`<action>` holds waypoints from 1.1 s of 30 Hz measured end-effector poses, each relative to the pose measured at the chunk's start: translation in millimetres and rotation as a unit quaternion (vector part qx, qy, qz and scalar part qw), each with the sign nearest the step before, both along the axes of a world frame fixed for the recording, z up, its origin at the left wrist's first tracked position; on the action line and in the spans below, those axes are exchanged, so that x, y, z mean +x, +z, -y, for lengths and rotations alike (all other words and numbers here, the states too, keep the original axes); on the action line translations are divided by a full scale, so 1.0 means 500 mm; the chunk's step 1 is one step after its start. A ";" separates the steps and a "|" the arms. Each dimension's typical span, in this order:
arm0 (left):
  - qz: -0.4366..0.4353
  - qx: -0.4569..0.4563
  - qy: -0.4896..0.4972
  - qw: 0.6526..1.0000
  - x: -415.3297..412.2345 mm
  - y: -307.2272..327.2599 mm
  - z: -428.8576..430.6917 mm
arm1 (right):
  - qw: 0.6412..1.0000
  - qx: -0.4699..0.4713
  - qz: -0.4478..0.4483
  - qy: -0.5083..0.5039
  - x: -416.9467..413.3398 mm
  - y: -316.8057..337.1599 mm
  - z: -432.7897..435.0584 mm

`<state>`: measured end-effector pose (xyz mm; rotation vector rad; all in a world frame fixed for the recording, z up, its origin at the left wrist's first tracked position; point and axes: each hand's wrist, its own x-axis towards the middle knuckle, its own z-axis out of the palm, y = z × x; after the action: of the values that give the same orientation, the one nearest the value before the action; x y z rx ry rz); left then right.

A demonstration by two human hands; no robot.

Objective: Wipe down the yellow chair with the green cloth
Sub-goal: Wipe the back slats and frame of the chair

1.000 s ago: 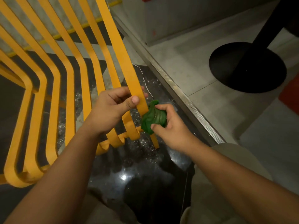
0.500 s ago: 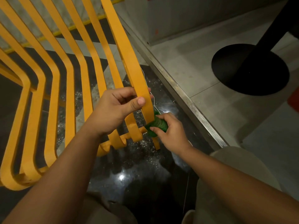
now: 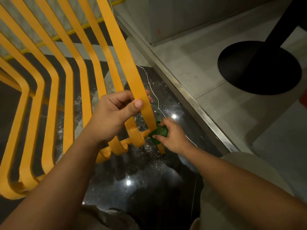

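- Looks smooth and matt: yellow chair (image 3: 117, 47)
- Looks like soft, crumpled fabric: green cloth (image 3: 159, 131)
- Shines glossy, speckled: dark floor (image 3: 141, 166)
- Shows ribbed metal: threshold strip (image 3: 191, 100)

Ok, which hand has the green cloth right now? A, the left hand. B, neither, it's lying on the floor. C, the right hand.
C: the right hand grips the bunched green cloth low against a slat of the yellow chair, while the left hand holds that slat higher up.
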<state>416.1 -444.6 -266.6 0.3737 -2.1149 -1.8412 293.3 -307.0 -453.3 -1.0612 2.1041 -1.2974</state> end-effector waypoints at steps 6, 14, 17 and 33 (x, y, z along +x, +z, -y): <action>0.001 0.003 0.015 1.000 0.001 0.002 -0.007 | 0.997 0.064 -0.030 0.005 -0.001 -0.048 0.007; 0.010 -0.012 0.017 1.000 0.002 0.008 -0.011 | 0.999 0.039 -0.025 0.007 0.000 -0.050 0.001; 0.013 -0.015 0.016 1.000 0.005 0.008 -0.011 | 0.991 0.131 0.006 0.007 0.004 -0.080 0.008; 0.013 0.002 0.012 1.000 0.005 0.011 -0.013 | 0.990 0.142 0.018 0.001 0.011 -0.104 0.011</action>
<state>418.4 -438.3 -260.9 0.4261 -2.1150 -1.8369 298.6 -312.3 -505.3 -0.9101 2.1790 -0.9689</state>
